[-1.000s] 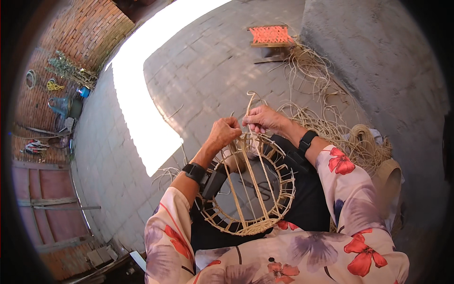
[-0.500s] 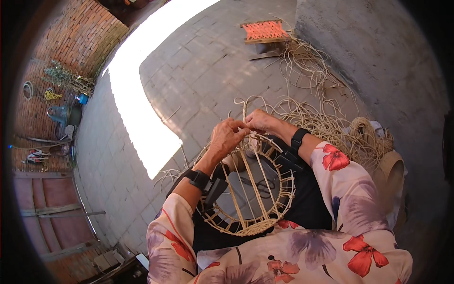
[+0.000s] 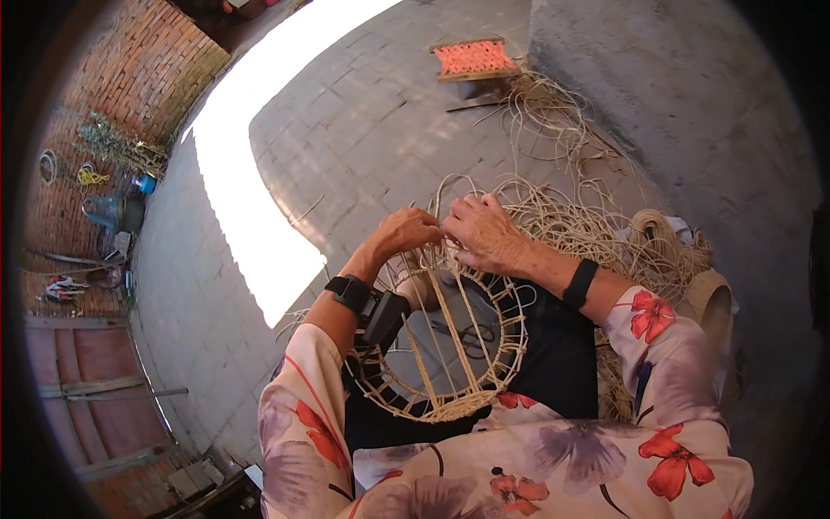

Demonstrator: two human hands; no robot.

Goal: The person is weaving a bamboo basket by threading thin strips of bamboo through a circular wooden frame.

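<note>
Both hands, left hand (image 3: 406, 232) and right hand (image 3: 484, 232), pinch cane strands at the round woven frame's (image 3: 441, 346) top rim. Pull too hard and a strand could snap or slip loose.

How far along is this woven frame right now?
Done: the round cane frame has its double rim laced with short rungs and a few long spokes across. In hand: left hand and right hand pinch strands at its top edge. Left: the middle is open, and loose cane lies on the floor.

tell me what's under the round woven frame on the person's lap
Through the round woven frame gaps show dark trousers and grey paving. Its far rim is covered by both hands.
</note>
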